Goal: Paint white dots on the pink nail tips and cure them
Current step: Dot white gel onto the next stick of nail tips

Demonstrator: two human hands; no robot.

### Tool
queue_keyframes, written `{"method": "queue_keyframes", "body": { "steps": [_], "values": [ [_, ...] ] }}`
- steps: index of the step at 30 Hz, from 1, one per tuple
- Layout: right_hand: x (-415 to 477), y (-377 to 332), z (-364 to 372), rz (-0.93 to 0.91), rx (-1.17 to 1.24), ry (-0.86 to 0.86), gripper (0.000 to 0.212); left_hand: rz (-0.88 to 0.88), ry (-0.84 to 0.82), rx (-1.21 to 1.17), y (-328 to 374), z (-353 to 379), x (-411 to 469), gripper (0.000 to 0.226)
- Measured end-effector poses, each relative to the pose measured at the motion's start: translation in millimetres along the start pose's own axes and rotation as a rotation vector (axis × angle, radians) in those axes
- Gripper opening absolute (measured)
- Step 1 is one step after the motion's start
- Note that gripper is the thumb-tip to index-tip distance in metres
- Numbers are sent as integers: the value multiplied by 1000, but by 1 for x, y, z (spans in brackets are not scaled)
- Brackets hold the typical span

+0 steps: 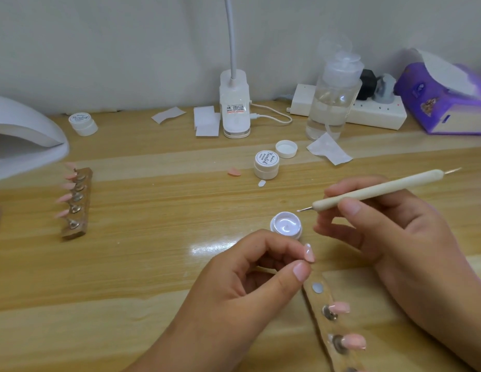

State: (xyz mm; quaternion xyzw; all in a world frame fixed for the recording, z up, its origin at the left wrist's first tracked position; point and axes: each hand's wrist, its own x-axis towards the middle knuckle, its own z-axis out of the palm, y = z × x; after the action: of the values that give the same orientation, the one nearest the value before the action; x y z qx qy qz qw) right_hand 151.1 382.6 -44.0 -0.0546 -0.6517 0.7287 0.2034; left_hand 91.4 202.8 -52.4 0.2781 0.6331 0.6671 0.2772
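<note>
My left hand (250,280) pinches a pink nail tip (309,253) between thumb and forefinger, just below an open pot of white gel (286,226). My right hand (390,234) grips a cream dotting tool (376,189), its metal point carrying a white blob right beside the pot's rim. A wooden holder strip (325,318) at the bottom right bears more pink nail tips (341,307) on metal studs. A second wooden holder (77,202) with several pink tips lies at the left, near the white curing lamp (21,138).
A closed gel pot (266,165), a loose lid (286,149), a loose pink tip (234,172) and paper wipes lie mid-table. Behind stand a desk lamp base (234,103), a clear liquid bottle (333,95), a power strip (373,114), a purple tissue box (446,100) and another pot (83,124).
</note>
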Motion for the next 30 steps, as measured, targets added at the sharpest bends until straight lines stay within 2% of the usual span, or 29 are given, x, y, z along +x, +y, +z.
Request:
{"method": "queue_keyframes", "body": {
  "steps": [2, 6, 11, 13, 19, 30],
  "values": [
    [0, 0, 0, 65, 120, -10, 35, 0, 2, 2, 0, 0, 0, 15],
    [2, -4, 0, 143, 229, -15, 14, 6, 9, -1, 0, 0, 1, 15],
    [-4, -5, 7, 232, 361, 12, 8, 4, 7, -29, 1, 0, 1, 16],
    [-6, -4, 9, 240, 352, -6, 12, -3, 6, -43, 2, 0, 1, 18],
    [-8, -4, 9, 215, 312, -26, 6, 1, 16, -58, 3, 1, 2, 18],
    [-9, -3, 9, 194, 271, -58, 9, 7, 20, -52, 2, 1, 3, 17]
  ]
}}
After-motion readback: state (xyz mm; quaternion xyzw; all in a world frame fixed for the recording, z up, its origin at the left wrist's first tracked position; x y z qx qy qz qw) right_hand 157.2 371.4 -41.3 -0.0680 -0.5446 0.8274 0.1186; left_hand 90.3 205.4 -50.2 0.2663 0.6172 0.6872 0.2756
